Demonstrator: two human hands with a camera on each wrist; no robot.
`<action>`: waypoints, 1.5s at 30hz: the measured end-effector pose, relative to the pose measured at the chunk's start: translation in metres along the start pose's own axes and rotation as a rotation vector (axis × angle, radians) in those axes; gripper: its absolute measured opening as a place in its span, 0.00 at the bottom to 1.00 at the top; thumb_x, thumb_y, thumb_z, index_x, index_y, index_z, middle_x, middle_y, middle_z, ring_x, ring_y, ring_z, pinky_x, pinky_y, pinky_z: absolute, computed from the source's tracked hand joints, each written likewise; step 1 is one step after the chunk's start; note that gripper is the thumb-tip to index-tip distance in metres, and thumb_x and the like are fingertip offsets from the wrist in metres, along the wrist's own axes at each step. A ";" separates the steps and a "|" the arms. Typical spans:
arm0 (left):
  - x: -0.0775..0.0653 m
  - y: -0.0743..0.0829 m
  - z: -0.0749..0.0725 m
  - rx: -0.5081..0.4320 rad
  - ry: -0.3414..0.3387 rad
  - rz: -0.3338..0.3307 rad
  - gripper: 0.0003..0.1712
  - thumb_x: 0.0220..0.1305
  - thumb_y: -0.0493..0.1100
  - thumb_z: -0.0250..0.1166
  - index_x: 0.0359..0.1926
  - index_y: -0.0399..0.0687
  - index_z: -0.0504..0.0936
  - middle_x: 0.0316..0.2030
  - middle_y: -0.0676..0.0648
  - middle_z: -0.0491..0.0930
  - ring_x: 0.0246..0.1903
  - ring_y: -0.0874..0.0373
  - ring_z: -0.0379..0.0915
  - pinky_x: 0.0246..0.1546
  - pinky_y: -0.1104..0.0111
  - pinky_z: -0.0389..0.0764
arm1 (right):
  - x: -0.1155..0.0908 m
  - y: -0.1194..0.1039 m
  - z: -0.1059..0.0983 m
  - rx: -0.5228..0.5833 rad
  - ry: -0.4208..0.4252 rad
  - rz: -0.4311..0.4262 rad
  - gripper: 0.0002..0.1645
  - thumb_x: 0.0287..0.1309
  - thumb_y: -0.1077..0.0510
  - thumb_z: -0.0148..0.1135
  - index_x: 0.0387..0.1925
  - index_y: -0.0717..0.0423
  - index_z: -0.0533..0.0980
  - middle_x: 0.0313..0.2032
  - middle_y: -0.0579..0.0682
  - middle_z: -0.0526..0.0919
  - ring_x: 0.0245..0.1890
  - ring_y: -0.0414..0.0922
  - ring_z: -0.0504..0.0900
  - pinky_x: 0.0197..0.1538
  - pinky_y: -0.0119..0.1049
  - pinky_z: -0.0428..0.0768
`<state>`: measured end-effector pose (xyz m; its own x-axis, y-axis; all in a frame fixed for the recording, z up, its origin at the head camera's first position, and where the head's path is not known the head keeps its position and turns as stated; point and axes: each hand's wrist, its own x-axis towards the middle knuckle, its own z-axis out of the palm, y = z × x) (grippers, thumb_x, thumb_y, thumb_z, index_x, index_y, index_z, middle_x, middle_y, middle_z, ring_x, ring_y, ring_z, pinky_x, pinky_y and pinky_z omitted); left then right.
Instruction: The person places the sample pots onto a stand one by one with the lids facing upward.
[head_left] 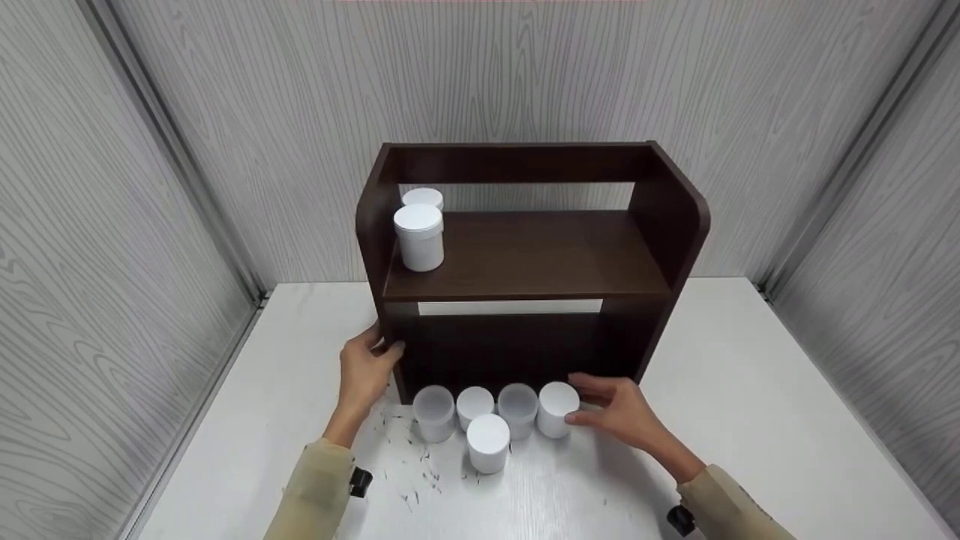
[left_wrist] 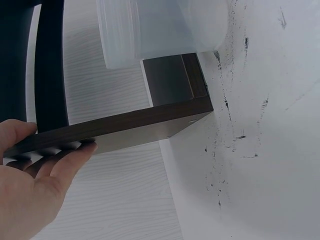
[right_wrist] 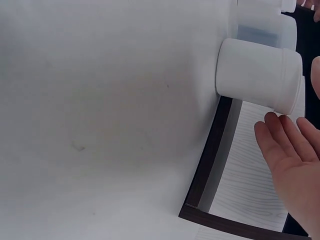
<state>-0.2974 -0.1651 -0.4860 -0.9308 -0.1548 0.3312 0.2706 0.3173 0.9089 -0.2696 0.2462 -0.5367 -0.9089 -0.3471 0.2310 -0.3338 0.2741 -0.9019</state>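
Note:
My left hand (head_left: pixel 366 375) grips the left side panel of a dark brown wooden shelf (head_left: pixel 525 255); in the left wrist view the thumb lies on one face of the panel (left_wrist: pixel 135 122) and the fingers on the other. At the front right, my right hand (head_left: pixel 619 409) reaches around a white lidded jar (head_left: pixel 555 411) with fingers spread. The right wrist view shows those fingers (right_wrist: pixel 280 137) just short of the jar (right_wrist: pixel 257 72). Left of that jar stand a translucent jar (head_left: pixel 517 409), a white one (head_left: pixel 475 405) and another translucent jar (head_left: pixel 433 412). One more white jar (head_left: pixel 487 446) stands in front.
Two white jars stand on the shelf's upper board at the left, the front one (head_left: pixel 420 244) partly covering the rear one (head_left: pixel 422 197). Dark scuff marks (head_left: pixel 420 480) spot the white table (head_left: pixel 262 420). Grey wood-grain panels (head_left: pixel 510 67) enclose the back and sides.

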 end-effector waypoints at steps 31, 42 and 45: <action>0.004 -0.001 0.001 -0.003 -0.017 -0.007 0.31 0.68 0.32 0.67 0.70 0.27 0.73 0.64 0.29 0.76 0.57 0.33 0.81 0.52 0.61 0.86 | 0.004 0.015 0.001 0.012 -0.050 0.016 0.43 0.52 0.62 0.84 0.66 0.73 0.75 0.63 0.68 0.79 0.62 0.62 0.81 0.61 0.38 0.82; 0.002 -0.001 0.000 -0.019 -0.013 -0.024 0.31 0.68 0.32 0.67 0.69 0.26 0.73 0.65 0.28 0.76 0.58 0.33 0.80 0.52 0.59 0.86 | 0.004 0.018 -0.001 0.031 -0.091 0.026 0.45 0.51 0.61 0.84 0.67 0.72 0.74 0.65 0.67 0.78 0.66 0.61 0.77 0.64 0.38 0.79; 0.001 -0.002 0.000 0.001 -0.011 -0.015 0.30 0.69 0.32 0.67 0.69 0.26 0.74 0.64 0.28 0.77 0.57 0.33 0.80 0.53 0.58 0.86 | 0.002 0.018 -0.002 0.035 -0.097 0.035 0.44 0.51 0.62 0.84 0.67 0.72 0.74 0.65 0.68 0.78 0.65 0.62 0.78 0.64 0.38 0.80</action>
<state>-0.2988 -0.1658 -0.4871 -0.9374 -0.1488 0.3147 0.2566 0.3158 0.9135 -0.2777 0.2527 -0.5515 -0.8910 -0.4233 0.1642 -0.2917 0.2565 -0.9215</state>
